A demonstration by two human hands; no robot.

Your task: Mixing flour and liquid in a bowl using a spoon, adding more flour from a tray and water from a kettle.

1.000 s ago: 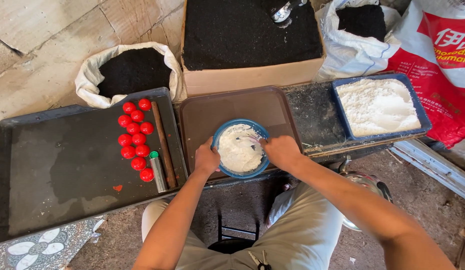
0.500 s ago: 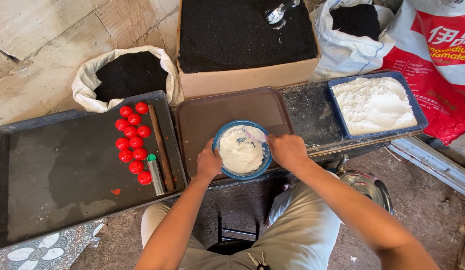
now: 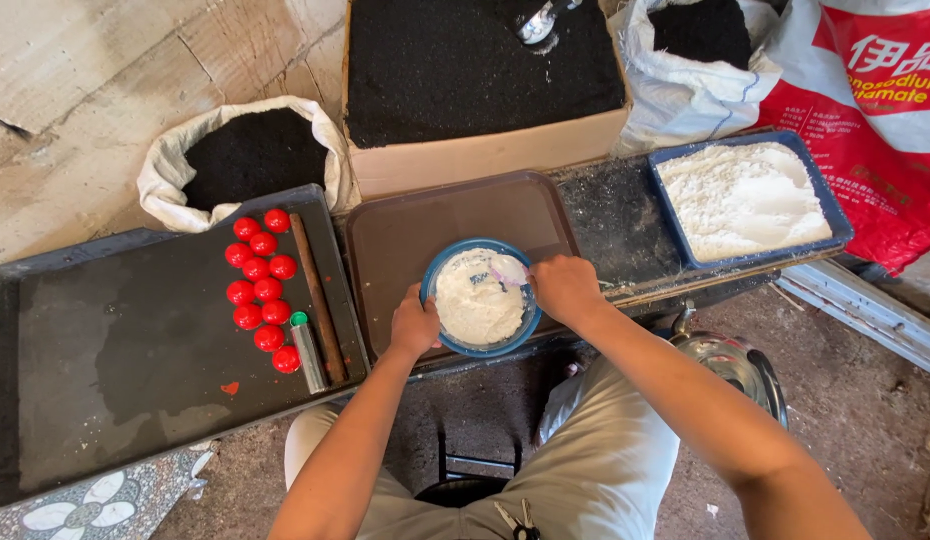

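Blue bowl (image 3: 480, 345) of white powder: we find it at the near edge of the brown tray (image 3: 405, 225). Left hand (image 3: 415, 325): we note it clasping the bowl's left rim. Right hand (image 3: 563, 288): fingers closed around a small spoon (image 3: 508, 270) at the bowl's upper right rim, its scoop over the powder. Red balls (image 3: 262, 290): two columns near the right edge of the black tray (image 3: 115, 390).

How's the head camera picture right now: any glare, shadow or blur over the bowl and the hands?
Head view: even daylight, sharp on the blue bowl and both hands, left hand and right hand; the white powder in the blue tray is bright and nearly washed out; a small glint shows on the metal scoop; edges bow slightly from the wide lens.
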